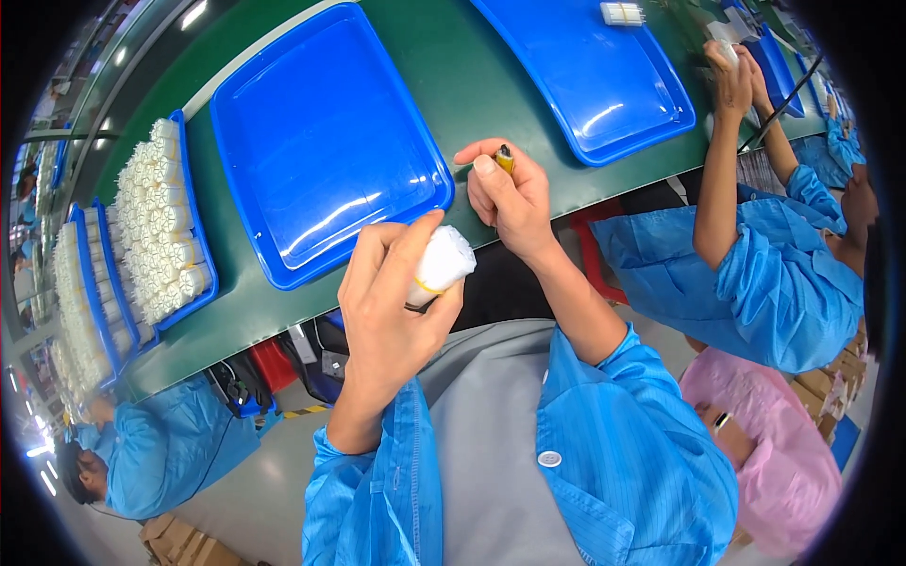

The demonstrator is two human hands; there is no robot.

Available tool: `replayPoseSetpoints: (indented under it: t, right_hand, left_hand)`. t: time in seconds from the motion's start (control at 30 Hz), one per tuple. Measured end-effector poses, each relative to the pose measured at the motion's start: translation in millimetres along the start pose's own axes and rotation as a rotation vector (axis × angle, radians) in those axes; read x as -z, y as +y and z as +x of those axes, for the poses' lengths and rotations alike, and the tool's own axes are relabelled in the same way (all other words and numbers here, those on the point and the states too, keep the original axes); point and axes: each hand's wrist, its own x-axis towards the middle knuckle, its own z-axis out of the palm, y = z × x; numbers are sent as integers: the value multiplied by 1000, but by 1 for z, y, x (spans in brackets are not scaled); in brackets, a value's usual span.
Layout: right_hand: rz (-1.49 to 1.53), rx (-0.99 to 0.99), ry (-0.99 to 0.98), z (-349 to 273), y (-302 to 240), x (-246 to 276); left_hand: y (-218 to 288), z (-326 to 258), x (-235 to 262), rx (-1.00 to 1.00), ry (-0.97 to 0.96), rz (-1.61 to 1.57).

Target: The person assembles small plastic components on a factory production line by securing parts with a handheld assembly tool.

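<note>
My left hand (392,292) is wrapped round a white bundle (445,258) with a thin yellow band about it. The bundle is tilted, held in front of my chest near the table edge. My right hand (512,193) is closed on a small yellow tool with a dark tip (505,158); most of it is hidden in the fist, so its kind cannot be told. The two hands are apart. Just beyond the bundle lies a blue tray (321,132) with nothing in it.
A second blue tray (595,85) lies to the right, with a small white bundle (623,13) at its far end. At left, blue trays are piled with white bundles (160,226) on the green table (439,66). Co-workers in blue (736,274) and pink (769,434) sit on the right, another (175,443) lower left.
</note>
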Motion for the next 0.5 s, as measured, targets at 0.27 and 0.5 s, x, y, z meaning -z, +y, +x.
replayPoseSetpoints:
  t: [0.27, 0.5]
  right_hand:
    - [-8, -1, 8, -1, 0, 0]
    - [-7, 6, 11, -1, 1, -1]
  left_hand:
    - [-3, -7, 1, 235, -32, -244]
    - [-1, -10, 4, 358, -18, -404]
